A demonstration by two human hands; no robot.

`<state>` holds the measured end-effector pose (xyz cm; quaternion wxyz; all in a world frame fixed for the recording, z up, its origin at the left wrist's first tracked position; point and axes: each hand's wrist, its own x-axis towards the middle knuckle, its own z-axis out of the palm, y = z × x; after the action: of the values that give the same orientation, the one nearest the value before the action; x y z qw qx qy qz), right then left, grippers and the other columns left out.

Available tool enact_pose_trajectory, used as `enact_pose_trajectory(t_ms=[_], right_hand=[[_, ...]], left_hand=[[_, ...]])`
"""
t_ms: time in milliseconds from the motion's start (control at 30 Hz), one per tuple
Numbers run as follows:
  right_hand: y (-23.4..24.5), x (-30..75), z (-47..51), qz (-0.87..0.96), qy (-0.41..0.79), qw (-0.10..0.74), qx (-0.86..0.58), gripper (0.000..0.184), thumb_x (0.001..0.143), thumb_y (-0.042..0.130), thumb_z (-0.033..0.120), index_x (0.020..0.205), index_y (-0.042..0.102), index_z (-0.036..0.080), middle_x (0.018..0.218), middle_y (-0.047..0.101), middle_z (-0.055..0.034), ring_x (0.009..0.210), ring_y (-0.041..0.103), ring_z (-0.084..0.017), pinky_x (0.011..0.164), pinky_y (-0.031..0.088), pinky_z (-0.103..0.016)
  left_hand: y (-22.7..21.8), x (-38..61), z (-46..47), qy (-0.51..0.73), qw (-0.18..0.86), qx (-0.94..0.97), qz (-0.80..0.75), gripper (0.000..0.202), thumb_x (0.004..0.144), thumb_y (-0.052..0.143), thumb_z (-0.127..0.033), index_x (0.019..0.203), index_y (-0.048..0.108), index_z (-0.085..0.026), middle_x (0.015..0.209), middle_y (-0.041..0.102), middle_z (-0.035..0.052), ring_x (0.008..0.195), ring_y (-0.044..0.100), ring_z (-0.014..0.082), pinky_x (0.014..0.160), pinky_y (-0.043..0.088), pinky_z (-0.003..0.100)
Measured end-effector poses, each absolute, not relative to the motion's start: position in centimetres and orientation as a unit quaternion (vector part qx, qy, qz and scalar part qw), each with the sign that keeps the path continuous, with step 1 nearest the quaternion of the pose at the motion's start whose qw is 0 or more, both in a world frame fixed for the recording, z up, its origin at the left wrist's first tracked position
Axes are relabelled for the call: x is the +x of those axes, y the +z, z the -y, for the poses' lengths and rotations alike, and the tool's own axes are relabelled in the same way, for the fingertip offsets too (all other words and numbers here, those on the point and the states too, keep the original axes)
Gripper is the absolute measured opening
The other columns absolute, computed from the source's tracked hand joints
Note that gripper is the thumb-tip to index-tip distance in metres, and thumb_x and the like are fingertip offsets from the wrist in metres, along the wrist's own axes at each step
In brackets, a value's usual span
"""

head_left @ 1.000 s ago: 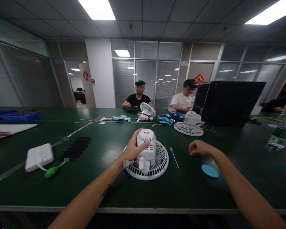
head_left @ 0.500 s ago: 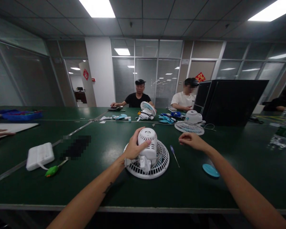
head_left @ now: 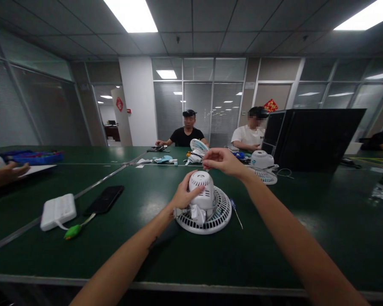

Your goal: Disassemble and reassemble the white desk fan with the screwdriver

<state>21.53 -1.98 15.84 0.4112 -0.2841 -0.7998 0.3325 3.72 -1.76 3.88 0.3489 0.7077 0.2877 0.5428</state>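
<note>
A small white fan [head_left: 208, 196] rests grille-down on the green table, its motor housing pointing up. My left hand [head_left: 185, 193] is wrapped round the left side of that housing, with the thumb across its front. A white plug [head_left: 198, 215] and its cord are bundled against the housing. Just above the fan's top hovers my right hand [head_left: 224, 161], fingertips pinched together; anything between them is too small to make out. A screwdriver [head_left: 233, 205] with a blue handle lies right of the grille, its shaft pointing towards me.
On the left lie a white power adapter [head_left: 58, 212], a green connector [head_left: 73, 231] and a black phone [head_left: 104, 200]. Another person's hand [head_left: 6, 175] shows at the left edge. Another fan [head_left: 262, 159] and a large black case [head_left: 317, 140] stand back right. Two people sit opposite.
My right hand has moved left and up, from beside the screwdriver to over the fan's top. My left hand keeps its hold. The light-blue disc is now hidden from view.
</note>
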Motion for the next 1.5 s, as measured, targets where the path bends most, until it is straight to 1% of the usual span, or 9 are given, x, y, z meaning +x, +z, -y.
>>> enact_pose_trajectory(t_ms=[133,333,467,667,767,933,1133,1333,1500], right_hand=[[16.4,18.7,2.9,0.860,0.200,0.394,-0.256,0.014,0.077,0.068,0.029,0.079,0.066,0.015,0.076,0.070,-0.0031,0.073,0.066,-0.015,0.072,0.053,-0.030],[14.8,19.7,2.4,0.870,0.095,0.337,-0.348,0.008,0.080,0.062,0.016,0.077,0.069,0.014,0.074,0.070,-0.0038,0.069,0.063,-0.014,0.068,0.049,-0.028],[14.8,21.2,1.8,0.869,0.080,0.325,-0.365,0.008,0.080,0.063,0.015,0.077,0.070,0.014,0.074,0.070,-0.0038,0.068,0.062,-0.015,0.067,0.047,-0.029],[15.3,21.8,2.6,0.888,0.073,0.274,-0.362,0.009,0.079,0.064,0.015,0.078,0.073,0.016,0.078,0.073,-0.0047,0.075,0.064,-0.017,0.072,0.047,-0.030],[15.4,21.6,3.0,0.892,0.080,0.262,-0.361,0.010,0.080,0.063,0.015,0.080,0.073,0.015,0.080,0.073,-0.0046,0.075,0.065,-0.017,0.072,0.048,-0.029],[15.7,21.1,3.9,0.892,0.079,0.229,-0.381,0.012,0.077,0.062,0.007,0.081,0.072,0.012,0.081,0.073,-0.0060,0.077,0.065,-0.016,0.073,0.047,-0.026],[16.3,20.9,4.9,0.893,0.051,0.201,-0.399,0.014,0.077,0.061,0.006,0.082,0.073,0.012,0.082,0.073,-0.0060,0.077,0.064,-0.016,0.072,0.045,-0.026],[16.7,21.2,5.5,0.898,0.061,0.202,-0.386,0.012,0.080,0.062,0.010,0.085,0.073,0.012,0.086,0.074,-0.0067,0.080,0.065,-0.016,0.075,0.046,-0.026],[16.7,20.4,5.8,0.890,0.047,0.179,-0.416,0.013,0.077,0.062,0.005,0.082,0.072,0.012,0.082,0.072,-0.0066,0.077,0.064,-0.016,0.072,0.045,-0.026]], left_hand=[[3.7,3.5,2.1,0.545,0.332,0.713,-0.292,0.063,0.077,0.071,-0.041,0.131,0.049,-0.018,0.131,0.060,0.0096,0.121,0.056,0.0271,0.107,0.040,0.039],[4.4,4.2,2.9,0.507,0.295,0.753,-0.299,0.064,0.077,0.072,-0.038,0.133,0.048,-0.018,0.127,0.062,0.0099,0.115,0.058,0.0273,0.102,0.044,0.040],[5.4,3.7,3.2,0.486,0.289,0.764,-0.310,0.064,0.076,0.073,-0.038,0.132,0.048,-0.019,0.127,0.061,0.0106,0.116,0.058,0.0279,0.102,0.043,0.043],[7.5,3.0,2.9,0.415,0.367,0.755,-0.351,0.065,0.071,0.078,-0.040,0.125,0.052,-0.016,0.124,0.062,0.0136,0.114,0.059,0.0298,0.098,0.046,0.044],[8.0,4.4,3.1,0.455,0.299,0.751,-0.374,0.062,0.072,0.077,-0.040,0.123,0.053,-0.015,0.124,0.063,0.0139,0.114,0.059,0.0308,0.099,0.044,0.046],[7.2,6.8,4.1,0.542,0.203,0.731,-0.362,0.050,0.072,0.077,-0.025,0.115,0.054,-0.018,0.117,0.065,0.0096,0.111,0.061,0.0282,0.098,0.045,0.043],[6.4,6.7,4.7,0.559,0.172,0.728,-0.359,0.051,0.072,0.076,-0.026,0.117,0.053,-0.018,0.119,0.064,0.0105,0.110,0.061,0.0286,0.097,0.046,0.044],[6.2,6.6,4.4,0.558,0.155,0.737,-0.349,0.047,0.074,0.075,-0.027,0.115,0.055,-0.019,0.116,0.064,0.0093,0.109,0.061,0.0280,0.096,0.046,0.043],[6.3,6.7,4.4,0.559,0.163,0.736,-0.345,0.044,0.073,0.076,-0.025,0.111,0.055,-0.017,0.113,0.064,0.0100,0.107,0.061,0.0278,0.094,0.047,0.042]])
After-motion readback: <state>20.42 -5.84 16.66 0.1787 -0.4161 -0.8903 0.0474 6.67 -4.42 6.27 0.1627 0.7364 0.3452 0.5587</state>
